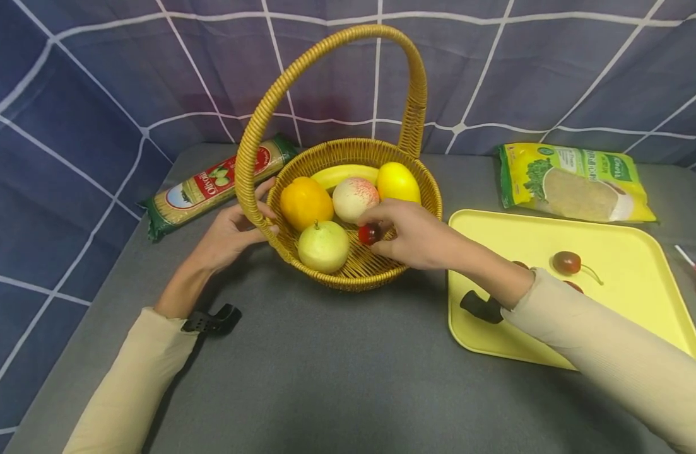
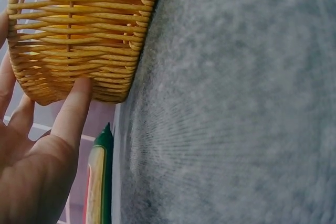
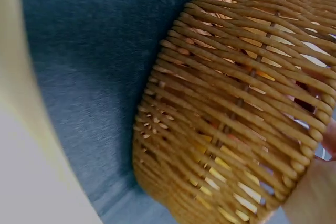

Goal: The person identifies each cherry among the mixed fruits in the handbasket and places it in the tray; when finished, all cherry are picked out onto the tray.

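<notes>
A wicker basket [image 1: 359, 280] with a tall arched handle holds an orange [image 1: 306, 203], a pale green pear [image 1: 324, 246], a peach [image 1: 356, 199], a yellow lemon-like fruit [image 1: 398, 183] and a banana [image 1: 345, 174]. Inside its right part, my right hand [image 1: 418, 234] pinches a dark red cherry [image 1: 370, 234] between thumb and fingers, close over the woven bottom. My left hand [image 1: 234, 230] rests against the basket's left side by the handle's foot. In the left wrist view, its thumb [image 2: 76, 108] lies straight on the outer wall, the other fingers spread further round.
Right of the basket lies a yellow tray [image 1: 631, 321] with several cherries, one stemmed cherry [image 1: 566, 263] among them, partly under my right forearm. A spaghetti pack [image 1: 211, 183] lies behind my left hand. A yellow-green bag [image 1: 577, 183] sits behind the tray, against the checked cloth.
</notes>
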`<state>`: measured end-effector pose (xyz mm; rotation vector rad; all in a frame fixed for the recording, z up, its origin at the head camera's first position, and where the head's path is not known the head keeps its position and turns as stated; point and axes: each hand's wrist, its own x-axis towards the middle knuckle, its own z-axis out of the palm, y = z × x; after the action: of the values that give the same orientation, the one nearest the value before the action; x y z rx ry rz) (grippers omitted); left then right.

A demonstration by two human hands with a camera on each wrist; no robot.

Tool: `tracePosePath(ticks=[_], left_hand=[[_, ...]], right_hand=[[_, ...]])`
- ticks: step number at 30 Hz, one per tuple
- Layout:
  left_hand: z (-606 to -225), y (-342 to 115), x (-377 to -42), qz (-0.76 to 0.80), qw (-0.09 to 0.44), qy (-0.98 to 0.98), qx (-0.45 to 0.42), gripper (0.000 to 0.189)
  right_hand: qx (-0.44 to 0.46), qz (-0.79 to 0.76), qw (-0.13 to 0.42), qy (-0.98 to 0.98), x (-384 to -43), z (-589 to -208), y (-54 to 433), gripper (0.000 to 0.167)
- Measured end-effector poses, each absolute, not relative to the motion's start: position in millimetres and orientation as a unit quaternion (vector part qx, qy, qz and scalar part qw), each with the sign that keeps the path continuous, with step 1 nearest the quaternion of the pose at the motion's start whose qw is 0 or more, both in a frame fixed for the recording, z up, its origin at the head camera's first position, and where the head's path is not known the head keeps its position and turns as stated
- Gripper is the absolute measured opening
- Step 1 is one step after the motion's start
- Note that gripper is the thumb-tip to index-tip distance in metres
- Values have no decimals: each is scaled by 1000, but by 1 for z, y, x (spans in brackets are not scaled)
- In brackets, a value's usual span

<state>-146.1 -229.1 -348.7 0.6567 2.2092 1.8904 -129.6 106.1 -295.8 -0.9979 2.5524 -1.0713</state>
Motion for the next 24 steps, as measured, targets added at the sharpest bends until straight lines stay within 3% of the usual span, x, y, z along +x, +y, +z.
tracePosePath(ticks=[16, 24], left_hand=[[-348, -228, -145, 636, 84, 736, 215, 17], [-348, -228, -145, 635, 81, 738, 214, 16]], right_hand=[[-237, -428, 105, 866, -89, -262, 171, 26], [-132, -431, 110, 886, -66, -268, 228, 27]])
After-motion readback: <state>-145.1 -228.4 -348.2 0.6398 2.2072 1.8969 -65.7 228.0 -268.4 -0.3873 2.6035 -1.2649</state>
